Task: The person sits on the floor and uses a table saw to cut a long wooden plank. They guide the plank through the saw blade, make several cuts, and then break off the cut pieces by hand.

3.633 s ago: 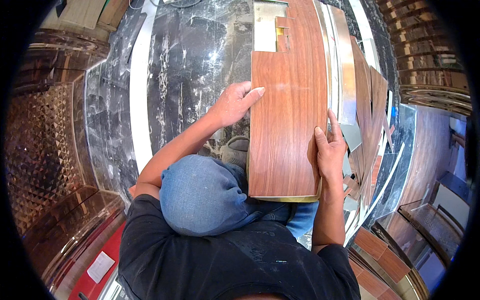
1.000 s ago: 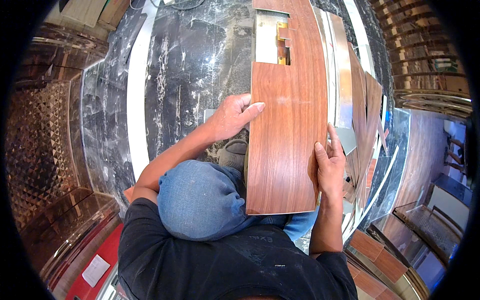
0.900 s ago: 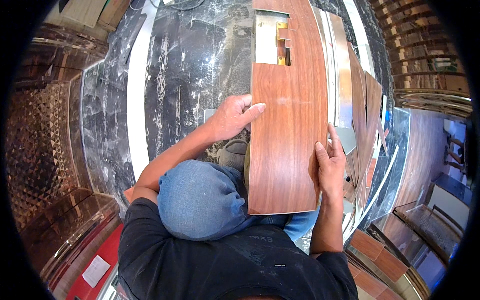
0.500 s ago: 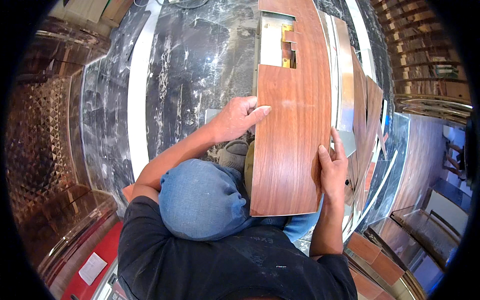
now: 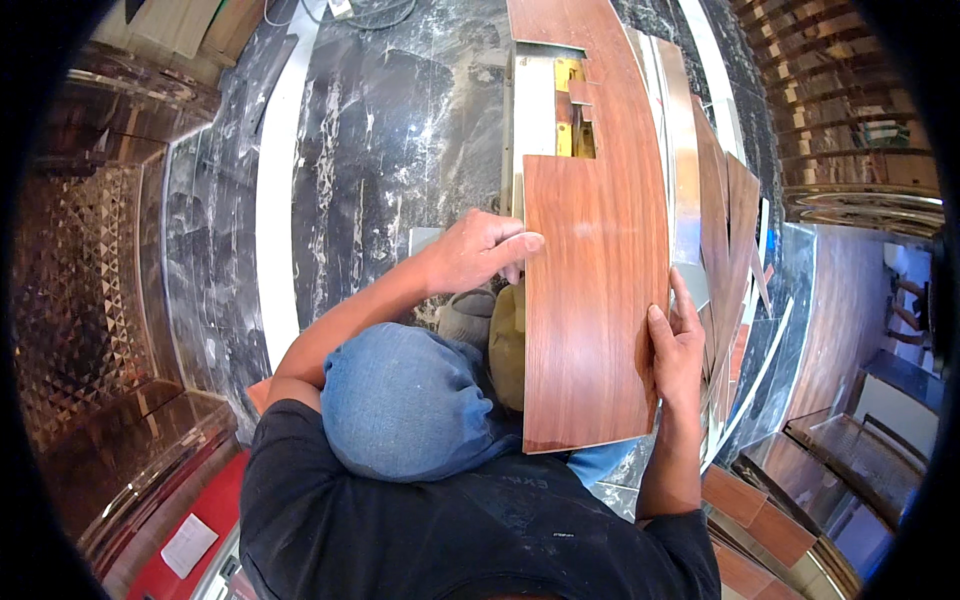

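Note:
A long reddish-brown wood-look plank [image 5: 595,300] lies lengthwise before me, its near end close to my lap. A rectangular notch is cut into its left edge farther away. My left hand [image 5: 485,250] grips that left edge below the notch, thumb on the top face and fingers curled, partly hidden. Along the right edge, my right hand [image 5: 678,345] holds the plank between thumb and fingers, the index finger stretched forward. Through the notch show a white strip [image 5: 533,95] and yellow pieces [image 5: 565,135], whose kind I cannot make out.
Narrow offcuts and strips [image 5: 725,200] lean in a pile right of the plank. A white stripe [image 5: 278,200] runs along the dark marbled floor [image 5: 380,120] at left. Shorter plank pieces [image 5: 760,520] lie at lower right. A cable [image 5: 385,20] lies at the far side.
The plank has shifted slightly right and toward me, its notch now nearer. Both hands have moved a little toward me with it, keeping their places on the edges.

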The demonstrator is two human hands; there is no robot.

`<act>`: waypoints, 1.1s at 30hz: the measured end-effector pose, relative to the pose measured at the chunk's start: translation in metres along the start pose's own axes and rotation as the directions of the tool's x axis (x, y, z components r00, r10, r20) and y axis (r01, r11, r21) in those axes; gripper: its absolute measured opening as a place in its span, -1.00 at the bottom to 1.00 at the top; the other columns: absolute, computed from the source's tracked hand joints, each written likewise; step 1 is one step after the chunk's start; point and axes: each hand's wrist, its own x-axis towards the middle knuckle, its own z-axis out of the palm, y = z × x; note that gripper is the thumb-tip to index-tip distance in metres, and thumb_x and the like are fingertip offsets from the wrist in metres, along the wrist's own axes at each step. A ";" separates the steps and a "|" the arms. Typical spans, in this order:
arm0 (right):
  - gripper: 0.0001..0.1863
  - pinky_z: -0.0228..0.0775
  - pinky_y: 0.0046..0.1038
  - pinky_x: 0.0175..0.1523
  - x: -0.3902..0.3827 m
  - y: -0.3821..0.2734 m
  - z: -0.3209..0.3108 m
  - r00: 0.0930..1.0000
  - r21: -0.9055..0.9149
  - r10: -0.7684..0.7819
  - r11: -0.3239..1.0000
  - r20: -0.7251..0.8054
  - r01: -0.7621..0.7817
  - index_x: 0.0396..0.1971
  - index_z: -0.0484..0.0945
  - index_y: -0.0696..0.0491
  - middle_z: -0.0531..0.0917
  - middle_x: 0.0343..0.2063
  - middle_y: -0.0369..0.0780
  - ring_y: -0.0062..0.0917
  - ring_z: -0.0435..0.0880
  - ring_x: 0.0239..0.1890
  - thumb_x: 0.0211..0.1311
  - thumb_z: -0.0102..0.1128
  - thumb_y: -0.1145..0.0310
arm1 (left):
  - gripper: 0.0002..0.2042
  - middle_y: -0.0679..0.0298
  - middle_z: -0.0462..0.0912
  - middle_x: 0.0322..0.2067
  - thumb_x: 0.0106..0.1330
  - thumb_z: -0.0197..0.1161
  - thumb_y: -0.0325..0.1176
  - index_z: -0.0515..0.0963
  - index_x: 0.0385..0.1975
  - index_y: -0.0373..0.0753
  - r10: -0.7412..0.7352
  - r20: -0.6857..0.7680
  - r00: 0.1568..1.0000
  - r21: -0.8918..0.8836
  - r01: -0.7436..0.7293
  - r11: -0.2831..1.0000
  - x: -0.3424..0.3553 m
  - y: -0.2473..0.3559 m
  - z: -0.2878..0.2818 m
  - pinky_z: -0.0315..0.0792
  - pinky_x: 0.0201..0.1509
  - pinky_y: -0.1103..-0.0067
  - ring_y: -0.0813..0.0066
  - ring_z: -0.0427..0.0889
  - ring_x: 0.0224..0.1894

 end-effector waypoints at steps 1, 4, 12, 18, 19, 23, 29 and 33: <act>-0.39 0.01 -0.37 0.43 -0.001 0.000 -0.003 1.000 -0.018 -0.008 1.000 0.002 0.008 0.36 0.14 0.27 0.31 0.32 0.01 -0.34 0.25 0.39 0.33 0.04 0.55 | -0.57 0.23 0.66 -0.52 0.48 0.06 -0.09 0.55 -0.49 -0.35 -0.003 -0.022 1.000 -0.041 0.002 0.999 -0.001 0.001 0.000 0.51 -0.38 0.56 0.54 0.65 -0.46; -0.39 0.02 -0.37 0.43 -0.006 0.000 -0.008 1.000 -0.045 -0.011 0.999 0.012 0.012 0.36 0.14 0.27 0.32 0.31 0.01 -0.34 0.26 0.38 0.33 0.04 0.55 | -0.57 0.25 0.63 -0.57 0.48 0.07 -0.10 0.54 -0.54 -0.34 -0.009 -0.099 0.995 -0.120 -0.003 0.993 -0.002 0.000 0.001 0.52 -0.38 0.57 0.54 0.64 -0.50; -0.40 0.12 -0.41 0.37 -0.026 0.000 -0.011 1.000 -0.076 -0.015 0.997 0.012 0.016 0.37 0.16 0.23 0.39 0.26 0.00 -0.39 0.37 0.30 0.34 0.03 0.55 | -0.58 0.27 0.60 -0.62 0.50 0.05 -0.14 0.53 -0.55 -0.32 0.039 -0.281 0.959 -0.089 -0.067 0.994 0.000 -0.002 -0.003 0.50 -0.40 0.59 0.59 0.59 -0.54; -0.40 0.20 -0.44 0.32 -0.039 -0.002 -0.020 1.000 -0.083 0.014 0.996 0.004 -0.013 0.37 0.17 0.22 0.43 0.23 -0.01 -0.41 0.42 0.25 0.34 0.04 0.54 | -0.60 0.30 0.59 -0.62 0.49 0.05 -0.17 0.53 -0.56 -0.29 0.023 -0.430 0.902 -0.103 -0.075 0.992 0.001 -0.007 -0.013 0.43 -0.40 0.61 0.62 0.53 -0.54; -0.41 0.21 -0.44 0.31 -0.041 -0.003 -0.021 0.999 -0.070 0.034 0.997 -0.005 -0.034 0.37 0.18 0.20 0.42 0.23 -0.01 -0.41 0.42 0.25 0.34 0.04 0.53 | -0.60 0.30 0.59 -0.62 0.49 0.05 -0.16 0.54 -0.55 -0.29 0.023 -0.458 0.889 -0.104 -0.079 0.991 0.003 -0.010 -0.014 0.43 -0.38 0.60 0.62 0.53 -0.53; -0.41 0.26 -0.45 0.27 -0.051 -0.005 -0.031 0.994 -0.080 0.100 0.991 -0.032 -0.103 0.37 0.21 0.16 0.44 0.22 -0.02 -0.44 0.45 0.22 0.34 0.06 0.51 | -0.63 0.27 0.64 -0.46 0.45 0.07 -0.07 0.56 -0.36 -0.30 0.050 -0.524 0.850 0.066 -0.018 0.998 0.023 -0.019 -0.054 0.43 -0.21 0.57 0.59 0.55 -0.37; -0.43 0.35 -0.44 0.20 -0.039 -0.014 -0.070 0.988 -0.116 0.155 0.981 -0.009 -0.155 0.35 0.27 0.11 0.51 0.14 -0.06 -0.46 0.54 0.10 0.34 0.09 0.48 | -0.40 0.04 0.55 0.04 0.33 0.17 0.06 0.43 0.13 -0.38 -0.011 -0.606 0.796 -0.070 -0.040 0.997 0.134 -0.035 -0.140 0.35 0.18 0.38 0.31 0.51 0.07; -0.45 0.36 -0.43 0.19 -0.018 -0.018 -0.104 0.998 -0.270 0.060 0.961 -0.031 -0.066 0.33 0.30 0.08 0.51 0.12 -0.05 -0.45 0.54 0.09 0.35 0.11 0.43 | -0.24 -0.08 0.33 0.28 0.29 0.18 0.13 0.28 0.27 -0.40 -0.258 -0.543 0.799 -0.460 -0.027 0.887 0.214 -0.033 -0.181 0.17 0.38 0.25 0.13 0.31 0.33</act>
